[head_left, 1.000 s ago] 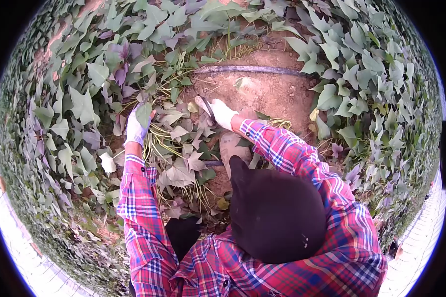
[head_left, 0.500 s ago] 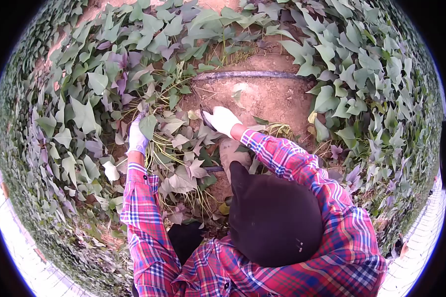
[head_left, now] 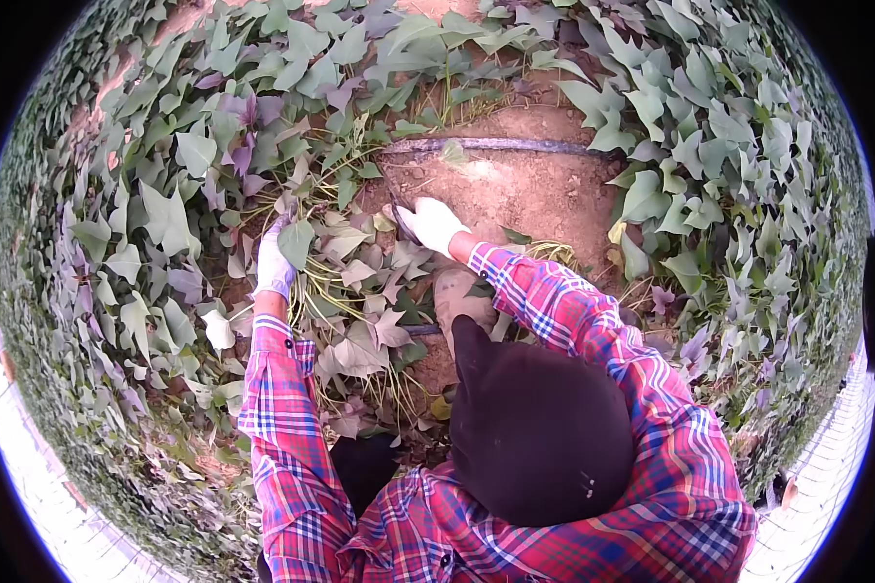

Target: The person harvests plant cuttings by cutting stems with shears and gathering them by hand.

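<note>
My left hand [head_left: 275, 260], in a white glove, is closed around a bunch of sweet potato vines [head_left: 313, 296]. Their pale stems and leaves hang down beside and below it, and a green leaf partly covers the fingers. To the right, my right hand [head_left: 432, 224], also gloved in white, is closed on a dark, narrow hand tool [head_left: 401, 216]. The tool's thin end points up and left, close to the vines; its exact kind cannot be made out. Bare soil lies just beyond the right hand.
A dark drip hose [head_left: 496, 144] crosses the bare reddish soil [head_left: 544, 194] ahead. Dense sweet potato foliage [head_left: 710, 175] grows on both sides. A dark cap [head_left: 544, 437] and plaid sleeves fill the lower view, with a shoe or lower leg [head_left: 452, 296] between the arms.
Both hands have shifted only slightly, the left a little to the right and the right a little upward. A small leaf over the soil now appears higher, by the hose.
</note>
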Motion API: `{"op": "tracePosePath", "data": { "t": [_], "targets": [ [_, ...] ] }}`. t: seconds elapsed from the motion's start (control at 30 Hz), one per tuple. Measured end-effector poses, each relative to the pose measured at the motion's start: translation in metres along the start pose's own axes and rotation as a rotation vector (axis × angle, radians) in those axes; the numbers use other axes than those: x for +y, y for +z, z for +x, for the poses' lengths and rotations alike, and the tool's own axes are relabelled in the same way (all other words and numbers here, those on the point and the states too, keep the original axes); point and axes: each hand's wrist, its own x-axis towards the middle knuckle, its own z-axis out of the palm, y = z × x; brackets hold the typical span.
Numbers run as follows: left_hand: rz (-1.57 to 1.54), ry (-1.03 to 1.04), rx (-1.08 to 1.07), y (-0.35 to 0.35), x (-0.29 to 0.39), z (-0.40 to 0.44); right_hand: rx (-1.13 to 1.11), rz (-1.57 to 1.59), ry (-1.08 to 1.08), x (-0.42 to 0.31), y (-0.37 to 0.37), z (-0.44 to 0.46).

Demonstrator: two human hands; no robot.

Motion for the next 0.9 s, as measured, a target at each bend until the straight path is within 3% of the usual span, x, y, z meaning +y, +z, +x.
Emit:
{"op": "tracePosePath", "data": {
  "t": [0.07,0.13,0.2,0.27,0.4,0.43,0.5,0.53,0.57,0.63,0.77,0.9],
  "targets": [
    [0.001,-0.019,0.049,0.003,-0.001,0.001,0.054,-0.077,-0.061,0.004,0.003,0.005],
    [-0.005,-0.028,0.088,0.006,0.000,0.000,0.040,0.119,-0.017,0.031,0.018,0.024],
    [0.030,-0.023,0.149,0.022,0.003,-0.011,0.062,0.064,-0.061,0.015,-0.002,0.005],
    [0.025,-0.041,0.102,0.016,0.002,-0.008,-0.116,0.044,0.037,-0.009,-0.024,-0.026],
    [0.001,-0.081,0.073,0.015,0.000,-0.007,-0.055,-0.117,-0.116,0.023,-0.012,-0.037],
    [-0.019,-0.065,0.062,0.014,0.000,-0.008,-0.004,-0.288,-0.197,0.030,-0.012,-0.040],
    [0.133,-0.008,0.031,0.016,0.007,-0.021,-0.026,-0.447,-0.191,0.024,-0.028,-0.054],
    [0.795,0.272,0.048,0.008,0.005,-0.023,-0.019,-0.548,-0.239,0.024,-0.034,-0.057],
    [0.793,0.271,0.055,0.007,0.005,-0.031,-0.027,-0.599,-0.237,0.022,-0.041,-0.057],
    [1.038,0.537,0.054,0.004,0.006,-0.042,-0.007,-0.710,-0.256,0.016,-0.053,-0.052],
    [0.761,0.430,0.075,0.022,0.006,-0.082,-0.059,-0.793,-0.223,0.011,-0.058,-0.032],
    [0.624,0.399,0.059,0.035,0.004,-0.113,-0.192,-1.137,-0.333,0.003,-0.055,-0.018]
  ]
}}
